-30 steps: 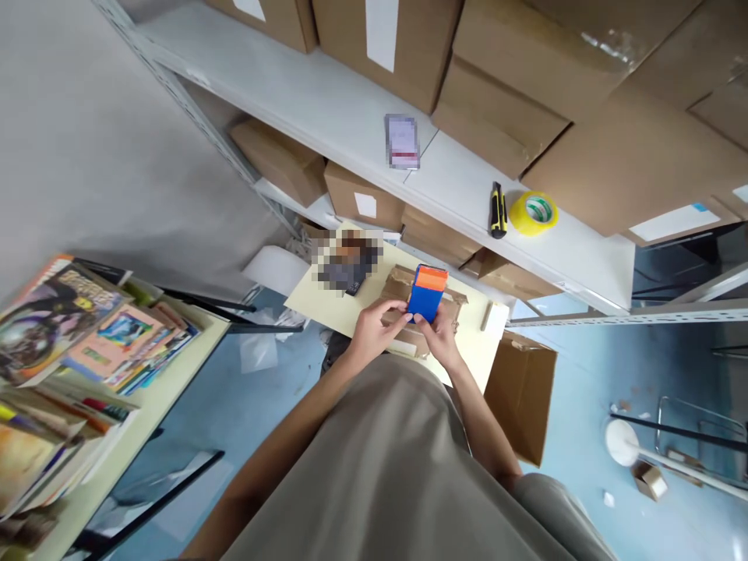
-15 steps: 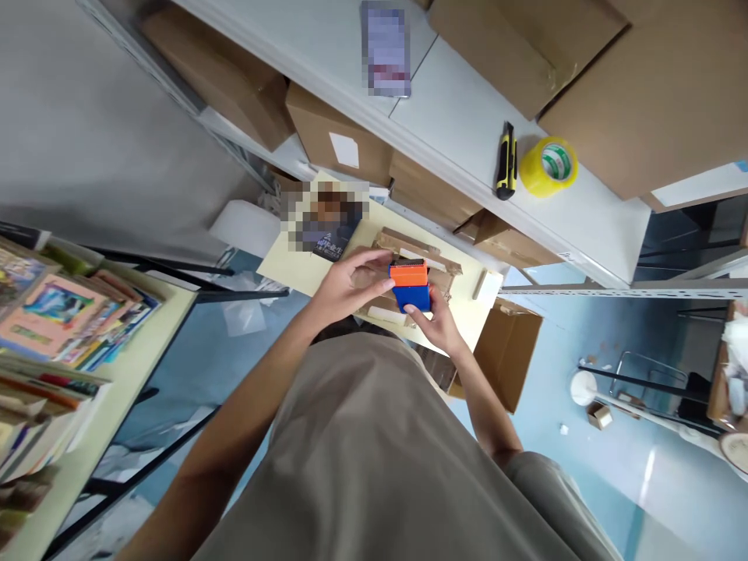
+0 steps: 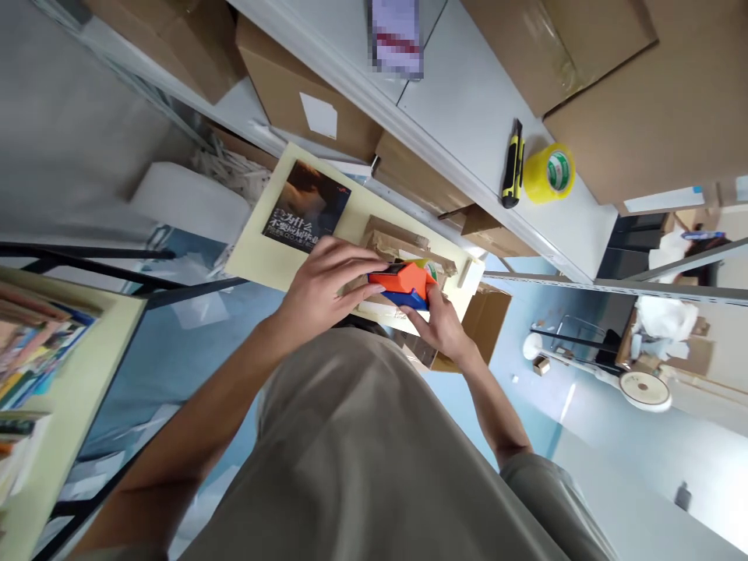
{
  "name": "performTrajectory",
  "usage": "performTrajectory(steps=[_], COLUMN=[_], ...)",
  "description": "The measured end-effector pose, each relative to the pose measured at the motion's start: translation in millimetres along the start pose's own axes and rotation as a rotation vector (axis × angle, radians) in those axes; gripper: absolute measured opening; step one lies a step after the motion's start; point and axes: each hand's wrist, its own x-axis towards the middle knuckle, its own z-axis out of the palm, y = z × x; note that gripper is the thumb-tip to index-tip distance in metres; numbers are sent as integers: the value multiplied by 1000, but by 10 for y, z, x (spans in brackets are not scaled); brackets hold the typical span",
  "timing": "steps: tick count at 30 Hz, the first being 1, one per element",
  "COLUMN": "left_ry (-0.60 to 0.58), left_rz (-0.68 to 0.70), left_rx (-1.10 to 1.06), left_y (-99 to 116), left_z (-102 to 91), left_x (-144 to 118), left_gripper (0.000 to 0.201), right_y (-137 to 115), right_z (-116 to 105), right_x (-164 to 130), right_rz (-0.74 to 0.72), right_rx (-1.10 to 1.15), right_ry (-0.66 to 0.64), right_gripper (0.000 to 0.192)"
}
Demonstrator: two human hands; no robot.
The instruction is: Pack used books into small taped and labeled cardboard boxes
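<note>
a person holds an orange-and-blue box above a cream tabletop, the left hand pinching one end between thumb and fingers, the right hand gripping the other, some of its fingers hidden behind the box. a cardboard carton on the tabletop is partly covered by box and hands; a greenish patch between them is hard to make out. on a shelf beyond the tabletop, a pixelated rectangle is cut off by the frame.
</note>
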Motion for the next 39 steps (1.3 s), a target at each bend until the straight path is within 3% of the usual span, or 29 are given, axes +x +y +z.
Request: performTrajectory(steps=[4, 10, 17, 22, 27, 33, 36, 39], left_ry=[-65, -181, -386, -134, 7, 203, 185, 194], left_rz=[-71, -283, -724, -879, -981, -1053, -1087, -1113], left_rx=[-130, -499, -855, -942, -972, -855, -873, -901], left_y=[-236, -516, -776, -716, -584, -1023, -1182, -1235], left_z=[-40, 32, 262, 556, 629, 647, 765, 901], left_x=[-23, -21, -32, -211, -320, -348, -381, -414], left_gripper=[37, 47, 61, 64, 57, 47, 48, 53], right_y=[-144, -307, -529, -655, -817, -1045, -1113, -1129], right_z=[22, 51, -328, -488, -822, -1431, -1441, -1288], right_x=[0, -49, 170, 515, 788, 966, 989, 1000], right_rz=[74, 317, 366, 451, 414, 460, 473, 476], right_rx=[-35, 5, 27, -122, -233, -312, -345, -403], right_ry=[-72, -142, -368, -445, -603, -563, -546, -541], right_gripper=[48, 52, 50, 56, 53, 68, 66, 64])
